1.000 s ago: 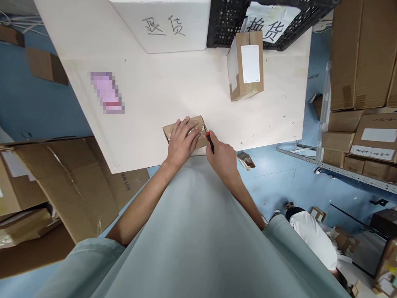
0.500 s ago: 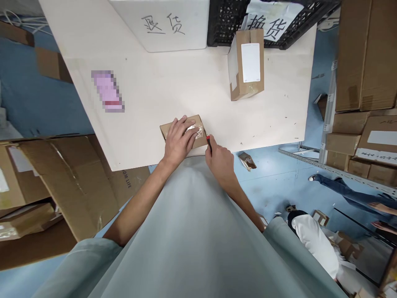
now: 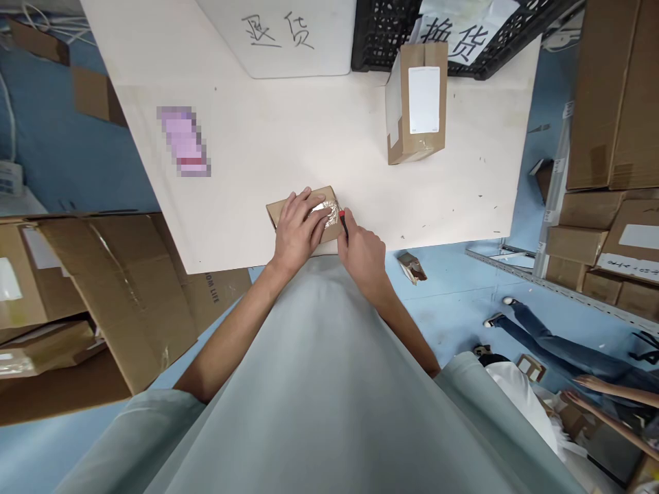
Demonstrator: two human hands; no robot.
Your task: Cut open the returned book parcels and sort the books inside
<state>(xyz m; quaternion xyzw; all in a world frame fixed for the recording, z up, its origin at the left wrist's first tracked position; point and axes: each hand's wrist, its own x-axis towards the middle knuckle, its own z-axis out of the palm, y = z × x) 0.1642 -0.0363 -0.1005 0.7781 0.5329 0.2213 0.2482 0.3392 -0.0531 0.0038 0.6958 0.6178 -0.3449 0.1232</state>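
Observation:
A small cardboard box [image 3: 329, 232] with clear shiny tape on its top lies at the front edge of the white table [image 3: 247, 137]. My left hand [image 3: 297, 230] rests on top of it, fingers spread flat over the cardboard and tape. My right hand [image 3: 363, 250] is closed around a small red-and-black box cutter [image 3: 343, 221] at the box's right edge. The cutter's blade is too small to make out, and most of its handle is hidden in my fist.
A taller carton [image 3: 423, 144] with a white label stands before a black crate [image 3: 375, 41] and a white bin [image 3: 298, 58]. A blurred pink item [image 3: 184, 142] lies left. Large cartons [image 3: 118, 288] stand beside the table; shelved boxes [image 3: 576, 247] and people [image 3: 561, 336] are at right.
My right hand and the box cutter have shifted slightly up and left along the box's right edge. My left hand stays on the box. A person at right has moved; the view has tilted slightly.

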